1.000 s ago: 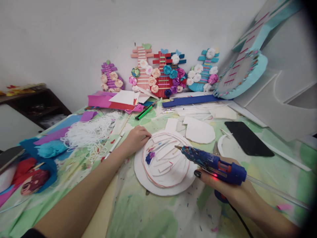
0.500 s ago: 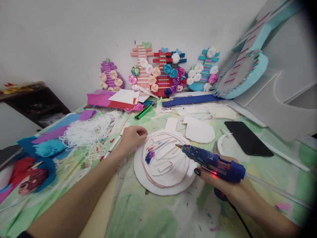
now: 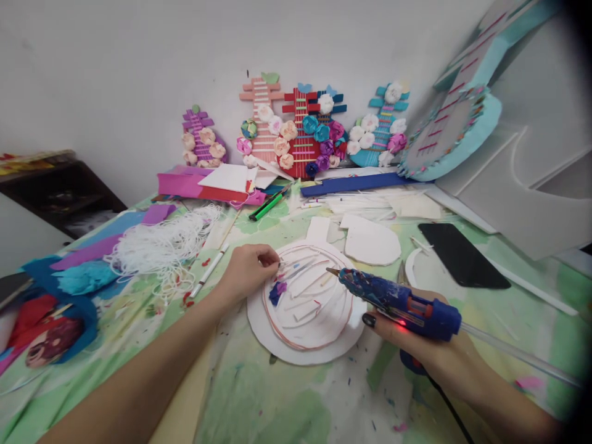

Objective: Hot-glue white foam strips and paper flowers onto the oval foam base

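A blue hot glue gun [image 3: 393, 302] is in my right hand [image 3: 435, 354], its fingers wrapped around the handle. A clear glue stick [image 3: 518, 354] sticks out of its back, and a red light glows on its side. The metal tip points left over a white round cutout [image 3: 259, 336] with a short neck. On that lies a smaller red-edged white disc [image 3: 319, 338], topped with thin white strips and a purple-blue scrap [image 3: 277, 293]. My left hand [image 3: 250, 268] has its fingertips pinched together at the disc's upper left edge; anything between them is too small to make out.
A white string heap [image 3: 161, 246], a white pen [image 3: 209, 271] and coloured paper lie left. Behind are a green cutter [image 3: 269, 206] and flower-covered paper guitars [image 3: 300, 135]. A white cutout [image 3: 372, 240], a black phone [image 3: 462, 256] and a large turquoise guitar [image 3: 481, 123] are right.
My left hand has moved slightly right and down, onto the disc's upper left edge. The right hand and glue gun stay almost still over the disc. The view has shifted slightly.
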The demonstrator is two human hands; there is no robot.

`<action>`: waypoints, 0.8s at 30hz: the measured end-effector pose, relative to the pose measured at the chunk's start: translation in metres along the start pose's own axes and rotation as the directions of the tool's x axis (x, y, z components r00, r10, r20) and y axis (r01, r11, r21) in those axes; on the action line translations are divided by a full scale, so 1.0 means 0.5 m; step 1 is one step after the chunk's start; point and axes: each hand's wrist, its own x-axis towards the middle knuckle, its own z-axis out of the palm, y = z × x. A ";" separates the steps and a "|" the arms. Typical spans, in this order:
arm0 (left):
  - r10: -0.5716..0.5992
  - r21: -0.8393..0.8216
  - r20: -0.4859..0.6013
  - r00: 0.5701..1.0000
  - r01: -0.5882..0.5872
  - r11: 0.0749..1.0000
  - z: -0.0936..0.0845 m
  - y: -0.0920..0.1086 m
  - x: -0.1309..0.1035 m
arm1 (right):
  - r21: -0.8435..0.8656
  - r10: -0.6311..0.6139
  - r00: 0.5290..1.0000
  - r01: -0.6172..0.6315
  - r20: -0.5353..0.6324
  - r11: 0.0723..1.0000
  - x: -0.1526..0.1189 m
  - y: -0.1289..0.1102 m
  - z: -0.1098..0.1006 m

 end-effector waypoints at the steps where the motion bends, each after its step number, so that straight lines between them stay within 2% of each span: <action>1: 0.000 -0.013 0.005 1.000 0.000 1.000 0.000 -0.001 0.000 | 0.006 0.015 1.000 -0.015 0.007 1.000 -0.001 0.000 0.000; 5: -0.010 -0.083 0.009 1.000 0.010 0.996 0.004 0.001 0.000 | 0.035 0.082 0.996 -0.083 0.039 0.996 -0.003 -0.001 -0.001; 8: 0.020 -0.095 -0.044 0.999 -0.024 0.995 0.013 0.011 0.002 | 0.055 0.062 0.995 -0.066 0.076 0.996 -0.002 -0.005 -0.001; 14: 0.117 -0.017 -0.060 0.991 -0.119 0.993 0.041 0.033 0.009 | 0.044 0.016 0.994 -0.020 0.105 0.999 0.003 -0.010 -0.001; 19: 0.240 0.084 -0.054 0.969 -0.236 0.968 0.047 0.033 0.011 | 0.050 0.043 0.992 -0.049 0.119 0.998 0.002 -0.003 -0.002; 24: 0.202 0.058 -0.039 0.979 -0.200 0.978 0.036 0.028 0.009 | 0.038 0.018 0.995 -0.022 0.102 0.999 0.003 -0.004 -0.003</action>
